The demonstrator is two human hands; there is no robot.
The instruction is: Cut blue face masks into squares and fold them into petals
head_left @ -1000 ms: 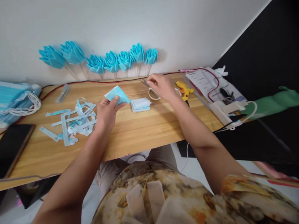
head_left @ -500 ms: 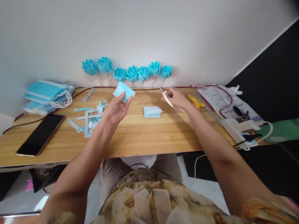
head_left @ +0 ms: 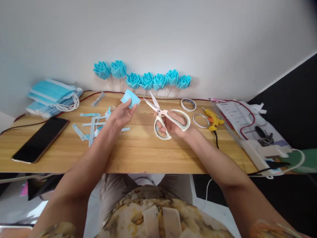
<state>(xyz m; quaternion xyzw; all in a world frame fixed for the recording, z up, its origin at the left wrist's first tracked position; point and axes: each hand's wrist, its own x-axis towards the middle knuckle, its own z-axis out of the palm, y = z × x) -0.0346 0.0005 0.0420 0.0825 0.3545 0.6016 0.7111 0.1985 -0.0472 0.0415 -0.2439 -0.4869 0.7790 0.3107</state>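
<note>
A small blue piece of face-mask fabric (head_left: 129, 96) is pinched between the thumb and fingers of my left hand (head_left: 122, 114), held above the table. In my right hand (head_left: 174, 126) are white-handled scissors (head_left: 159, 111), with fingers through the loops. Their blades are spread apart and point up and to the left, toward the fabric but not touching it. My right hand mostly hides the stack of cut pieces on the table. Cut blue and white strips (head_left: 92, 130) lie scattered beside my left forearm.
Blue fabric flowers (head_left: 147, 81) on sticks lean against the wall. Face masks (head_left: 52, 96) and a phone (head_left: 41, 139) lie on the left. To the right are tape rolls (head_left: 188, 104), a yellow glue gun (head_left: 213, 119), papers and a power strip (head_left: 255, 155).
My right hand has lifted the scissors and brought them left and nearer to me, blades now opened. My left hand still holds the fabric in nearly the same place. The view has shifted slightly.
</note>
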